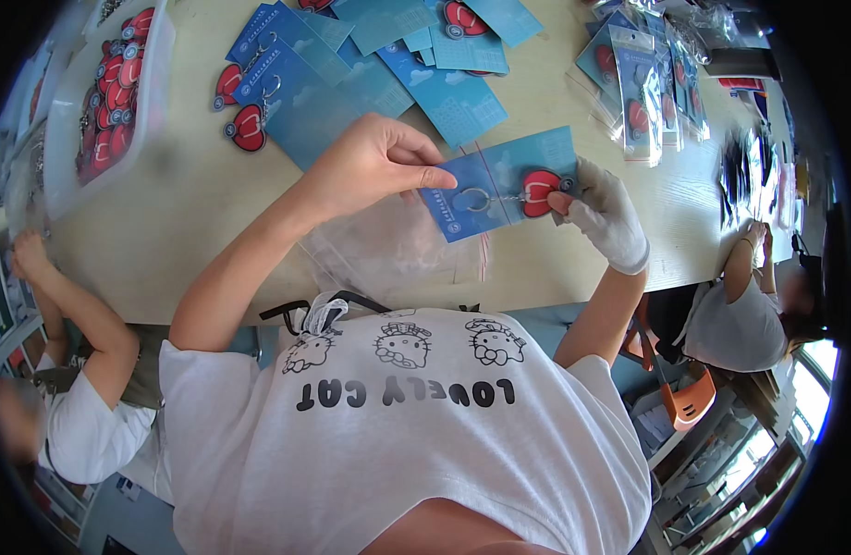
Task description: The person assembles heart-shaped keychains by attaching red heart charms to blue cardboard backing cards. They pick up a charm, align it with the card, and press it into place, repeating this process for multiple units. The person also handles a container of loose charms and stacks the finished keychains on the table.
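Above the near part of the table I hold a blue card (pixel 557 146) with a red heart-shaped keychain (pixel 539 190) lying along it. Its metal ring and chain reach toward the card's left end. A thin red line, like a clear zip bag's seal, crosses the card. My left hand (pixel 374 162) pinches the card's left end between thumb and fingers. On the right end, my right hand (pixel 610 217), in a white glove with bare fingertips, grips the card with its thumb on the heart. Clear plastic bags (pixel 379 254) lie below my left hand.
Loose blue cards (pixel 453 97), some with keychains, spread across the table (pixel 203 203). A white bin (pixel 153 102) of red keychains stands at the far left. Bagged cards (pixel 638 102) lie at the far right. Other people sit at both sides; an orange chair (pixel 689 402) is on the right.
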Action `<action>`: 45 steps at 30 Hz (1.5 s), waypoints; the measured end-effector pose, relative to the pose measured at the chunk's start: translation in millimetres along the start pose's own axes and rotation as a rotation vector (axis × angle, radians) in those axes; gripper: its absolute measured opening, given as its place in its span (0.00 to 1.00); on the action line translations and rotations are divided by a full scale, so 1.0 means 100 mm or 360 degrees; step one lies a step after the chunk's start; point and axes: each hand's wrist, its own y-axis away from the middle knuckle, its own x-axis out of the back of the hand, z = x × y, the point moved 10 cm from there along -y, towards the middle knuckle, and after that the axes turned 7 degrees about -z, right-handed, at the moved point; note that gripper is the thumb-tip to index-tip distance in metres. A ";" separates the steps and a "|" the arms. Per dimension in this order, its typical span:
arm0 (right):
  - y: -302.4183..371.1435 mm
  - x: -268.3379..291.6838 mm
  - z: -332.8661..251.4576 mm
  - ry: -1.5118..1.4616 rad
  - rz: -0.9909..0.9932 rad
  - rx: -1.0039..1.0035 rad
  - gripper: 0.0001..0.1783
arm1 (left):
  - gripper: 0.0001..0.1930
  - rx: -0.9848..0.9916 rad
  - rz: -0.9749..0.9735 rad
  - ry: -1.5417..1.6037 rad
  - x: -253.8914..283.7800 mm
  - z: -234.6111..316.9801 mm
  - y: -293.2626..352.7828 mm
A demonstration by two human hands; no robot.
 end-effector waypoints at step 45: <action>0.72 1.24 -0.54 0.1476 0.2359 0.0005 0.24 | 0.21 -0.0218 0.1028 -0.1848 1.59 1.16 -1.23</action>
